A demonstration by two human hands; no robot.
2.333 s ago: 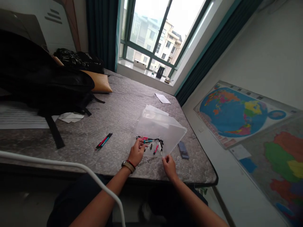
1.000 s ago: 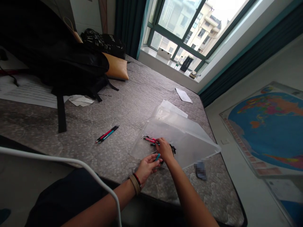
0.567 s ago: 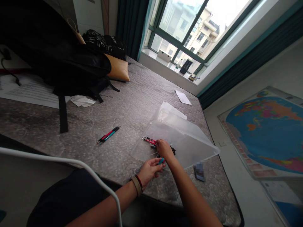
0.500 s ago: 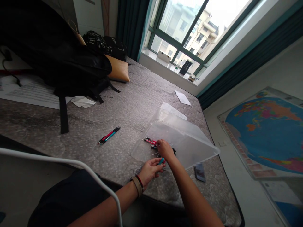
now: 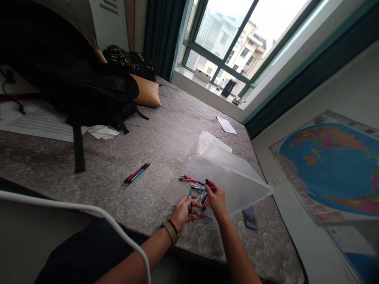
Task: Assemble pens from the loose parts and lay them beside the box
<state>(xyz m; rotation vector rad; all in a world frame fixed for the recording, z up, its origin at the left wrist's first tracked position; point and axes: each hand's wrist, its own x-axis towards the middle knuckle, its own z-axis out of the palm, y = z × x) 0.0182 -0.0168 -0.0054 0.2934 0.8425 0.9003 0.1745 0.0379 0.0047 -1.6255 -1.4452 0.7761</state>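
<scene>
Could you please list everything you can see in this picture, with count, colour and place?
Pens on lid: a few, pink and teal, by the hands.
Pen pair: two, pink and teal, on mattress left of lid.
Plastic lid: one, clear, near mattress edge.
Mattress: one, grey.
Backpack: one, black, far left.
Papers: several, white, scattered.
World map: one, mostly blue, on floor at right.
Left hand: grip on a teal pen part.
Right hand: grip on a pink pen part.
</scene>
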